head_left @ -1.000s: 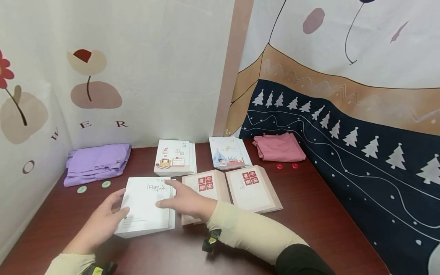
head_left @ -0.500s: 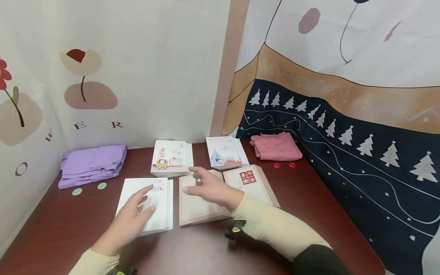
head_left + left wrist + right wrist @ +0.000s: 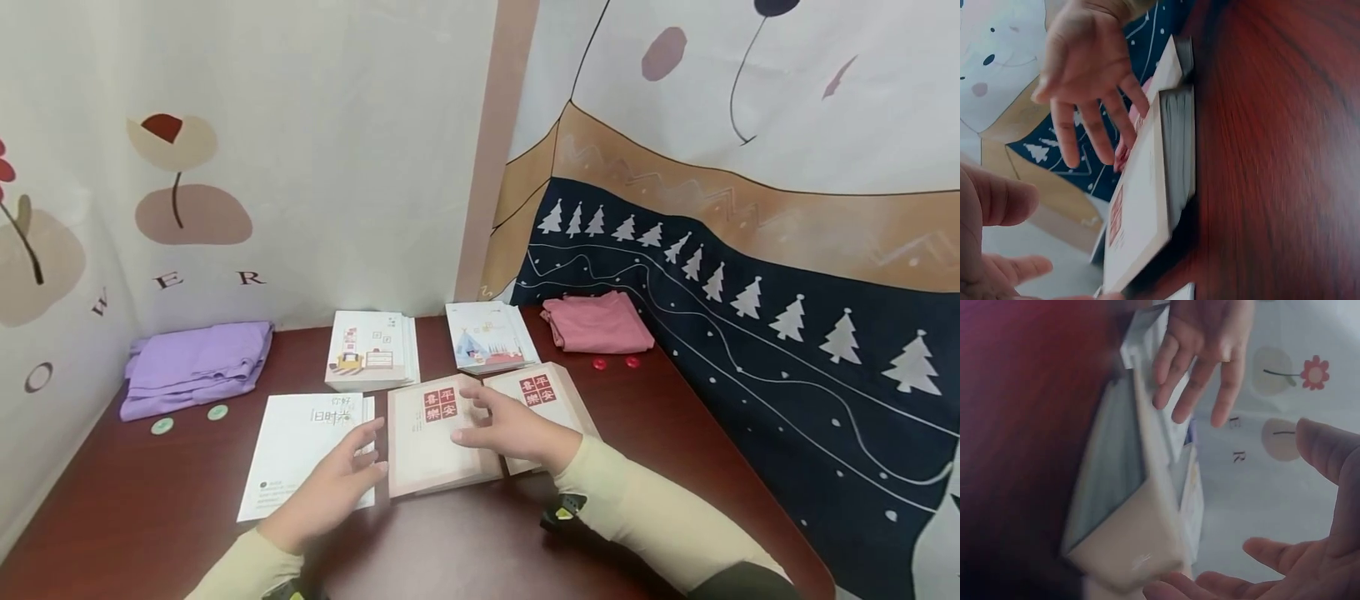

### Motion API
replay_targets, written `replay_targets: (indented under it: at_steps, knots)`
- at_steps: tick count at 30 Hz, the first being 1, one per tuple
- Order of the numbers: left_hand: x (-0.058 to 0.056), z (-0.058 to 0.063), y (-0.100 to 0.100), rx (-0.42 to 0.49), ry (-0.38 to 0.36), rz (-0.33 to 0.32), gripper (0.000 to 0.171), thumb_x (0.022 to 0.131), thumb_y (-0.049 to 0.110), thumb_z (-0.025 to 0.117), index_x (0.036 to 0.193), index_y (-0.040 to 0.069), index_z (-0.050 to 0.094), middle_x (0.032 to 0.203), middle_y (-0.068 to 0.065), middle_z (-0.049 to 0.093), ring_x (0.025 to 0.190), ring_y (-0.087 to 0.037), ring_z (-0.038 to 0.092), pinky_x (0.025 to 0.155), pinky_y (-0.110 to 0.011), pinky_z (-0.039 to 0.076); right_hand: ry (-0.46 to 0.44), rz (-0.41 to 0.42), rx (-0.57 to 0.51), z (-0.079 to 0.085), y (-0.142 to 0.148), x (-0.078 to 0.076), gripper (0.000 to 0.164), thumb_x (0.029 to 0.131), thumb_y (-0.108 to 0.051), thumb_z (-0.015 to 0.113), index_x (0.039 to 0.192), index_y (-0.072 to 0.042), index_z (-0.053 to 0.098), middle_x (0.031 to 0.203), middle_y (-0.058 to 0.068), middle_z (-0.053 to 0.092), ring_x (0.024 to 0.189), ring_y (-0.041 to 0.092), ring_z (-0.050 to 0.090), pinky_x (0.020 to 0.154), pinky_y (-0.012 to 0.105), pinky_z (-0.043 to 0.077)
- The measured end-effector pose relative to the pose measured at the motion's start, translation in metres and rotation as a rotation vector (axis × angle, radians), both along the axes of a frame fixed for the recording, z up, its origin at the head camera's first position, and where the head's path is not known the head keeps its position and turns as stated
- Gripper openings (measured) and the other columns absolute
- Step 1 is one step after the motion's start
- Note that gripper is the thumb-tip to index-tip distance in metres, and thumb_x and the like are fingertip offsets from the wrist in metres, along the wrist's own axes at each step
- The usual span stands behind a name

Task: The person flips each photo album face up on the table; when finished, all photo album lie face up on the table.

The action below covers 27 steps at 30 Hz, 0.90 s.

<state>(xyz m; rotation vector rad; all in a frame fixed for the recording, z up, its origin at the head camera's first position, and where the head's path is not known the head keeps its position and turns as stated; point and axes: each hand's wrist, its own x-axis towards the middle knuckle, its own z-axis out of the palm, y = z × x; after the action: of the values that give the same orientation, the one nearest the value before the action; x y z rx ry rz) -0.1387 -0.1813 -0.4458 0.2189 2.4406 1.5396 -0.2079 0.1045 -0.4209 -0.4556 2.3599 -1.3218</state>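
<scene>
In the head view a beige book (image 3: pixel 423 454) with a red four-character print lies on the table between my two hands. My left hand (image 3: pixel 330 483), fingers spread, hovers at its left edge and overlaps a white book (image 3: pixel 288 442) lying to the left. My right hand (image 3: pixel 517 429) is over the seam between this beige book and a second, matching one (image 3: pixel 562 400). In the left wrist view the right palm (image 3: pixel 1088 69) faces the near beige book (image 3: pixel 1141 194), whose thick page block shows. From the right wrist, the left hand (image 3: pixel 1207 344) appears with straight fingers; neither hand holds anything.
Behind stand two white illustrated books, one with a room drawing (image 3: pixel 367 346), one with a tent (image 3: pixel 487 337). A folded purple cloth (image 3: pixel 198 367) with green buttons (image 3: pixel 217 412) is at left, a folded pink cloth (image 3: pixel 600 323) with red buttons (image 3: pixel 600 364) at right. Printed curtains border the table.
Both hands have left the white book and moved right, to either side of the nearer beige book. The white book stays flat on the table.
</scene>
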Motion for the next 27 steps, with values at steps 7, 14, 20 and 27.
replay_targets:
  at_steps: [7,14,20,27]
  knots:
    - [-0.005,-0.005,0.014,0.01,-0.112,0.068,0.073,0.102,0.019,0.063,0.164,0.003,0.028,0.159,-0.04,0.035,0.14,-0.057,0.047,0.106,-0.065,0.049,0.026,0.019,0.053,-0.008,0.008,0.006,0.072,0.094,-0.034,0.08,0.154,-0.006,0.05,0.154,0.025,0.053,0.145,0.038,0.05,0.121,0.054,0.04]
    - [-0.013,-0.014,0.024,0.153,-0.215,0.102,0.074,0.101,0.014,0.06,0.162,-0.004,0.022,0.148,-0.04,0.043,0.124,-0.04,0.063,0.102,-0.053,0.056,-0.025,0.009,0.0,-0.012,0.009,0.008,0.075,0.094,-0.03,0.08,0.156,-0.005,0.046,0.15,0.032,0.052,0.135,0.04,0.058,0.114,0.056,0.046]
    - [-0.017,-0.017,0.03,0.172,-0.232,0.102,0.078,0.099,0.012,0.059,0.163,-0.005,0.018,0.164,-0.04,0.021,0.147,-0.051,0.039,0.118,-0.062,0.039,-0.026,-0.004,0.012,-0.011,0.01,0.008,0.076,0.094,-0.032,0.08,0.156,-0.005,0.047,0.15,0.032,0.053,0.141,0.041,0.052,0.115,0.058,0.045]
    - [-0.018,-0.016,0.039,0.139,-0.24,0.123,0.08,0.097,0.013,0.061,0.162,-0.005,0.019,0.17,-0.036,0.008,0.157,-0.054,0.012,0.125,-0.067,0.014,-0.046,-0.016,0.012,-0.013,0.011,0.009,0.076,0.093,-0.032,0.08,0.156,-0.005,0.046,0.152,0.032,0.052,0.145,0.043,0.049,0.116,0.057,0.045]
